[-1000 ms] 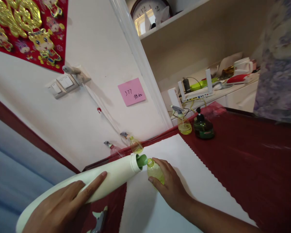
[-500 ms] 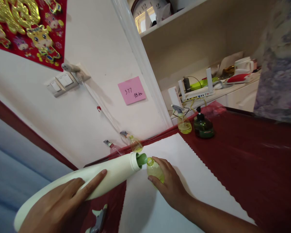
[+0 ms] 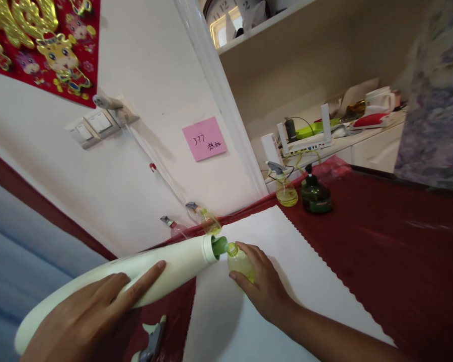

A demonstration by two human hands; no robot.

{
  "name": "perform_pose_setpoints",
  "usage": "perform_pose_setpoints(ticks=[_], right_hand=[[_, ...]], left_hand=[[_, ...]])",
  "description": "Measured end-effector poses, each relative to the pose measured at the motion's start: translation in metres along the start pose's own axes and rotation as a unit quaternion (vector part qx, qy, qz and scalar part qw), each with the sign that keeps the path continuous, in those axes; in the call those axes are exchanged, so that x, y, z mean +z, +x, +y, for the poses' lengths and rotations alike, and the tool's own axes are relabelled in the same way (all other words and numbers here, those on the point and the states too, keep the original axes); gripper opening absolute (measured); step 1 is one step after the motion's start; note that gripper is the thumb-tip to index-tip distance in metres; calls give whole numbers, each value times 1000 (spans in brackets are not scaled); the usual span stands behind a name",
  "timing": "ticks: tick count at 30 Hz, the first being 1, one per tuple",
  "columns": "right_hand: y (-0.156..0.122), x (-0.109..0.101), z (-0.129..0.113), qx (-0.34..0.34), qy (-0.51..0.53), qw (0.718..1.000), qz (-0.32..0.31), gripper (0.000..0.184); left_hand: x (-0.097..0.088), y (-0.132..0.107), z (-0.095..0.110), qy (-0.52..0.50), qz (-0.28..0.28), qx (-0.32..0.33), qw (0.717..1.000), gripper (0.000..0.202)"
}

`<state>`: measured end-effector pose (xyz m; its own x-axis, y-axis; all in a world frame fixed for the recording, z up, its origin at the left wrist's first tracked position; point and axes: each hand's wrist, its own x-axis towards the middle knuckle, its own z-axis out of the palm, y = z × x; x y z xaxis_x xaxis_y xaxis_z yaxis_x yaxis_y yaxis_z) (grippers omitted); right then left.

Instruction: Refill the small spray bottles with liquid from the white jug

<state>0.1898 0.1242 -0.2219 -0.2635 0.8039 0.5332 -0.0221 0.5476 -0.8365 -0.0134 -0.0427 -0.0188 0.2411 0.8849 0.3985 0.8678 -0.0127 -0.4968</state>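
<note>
My left hand [image 3: 94,314] grips a large white bottle [image 3: 154,274], tipped on its side so its green spout [image 3: 219,246] meets the mouth of a small clear bottle of yellow-green liquid [image 3: 240,263]. My right hand [image 3: 264,286] is wrapped around that small bottle, which stands upright on a white cloth [image 3: 287,271]. A loose grey and white spray head [image 3: 151,344] lies on the red tablecloth below the big bottle.
Two small spray bottles [image 3: 206,220] stand by the wall. Another spray bottle [image 3: 285,188] and a dark green pump bottle [image 3: 316,193] sit on the red tablecloth [image 3: 381,236]. A router [image 3: 305,143] and clutter fill the counter behind. A pink note [image 3: 204,138] hangs on the wall.
The view has shifted slightly. The white bottle stays tipped against the small bottle; both hands keep their grip.
</note>
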Motion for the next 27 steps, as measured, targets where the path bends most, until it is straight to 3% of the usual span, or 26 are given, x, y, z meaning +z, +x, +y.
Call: perform_pose_setpoints(ticks=[4, 27], right_hand=[[0, 0, 1, 2, 0, 1000, 1, 55], [-1, -1, -2, -1, -2, 1000, 5, 55]], left_hand=[[-7, 2, 0, 10, -44, 16, 999, 67], [-7, 4, -3, 12, -26, 29, 999, 69]])
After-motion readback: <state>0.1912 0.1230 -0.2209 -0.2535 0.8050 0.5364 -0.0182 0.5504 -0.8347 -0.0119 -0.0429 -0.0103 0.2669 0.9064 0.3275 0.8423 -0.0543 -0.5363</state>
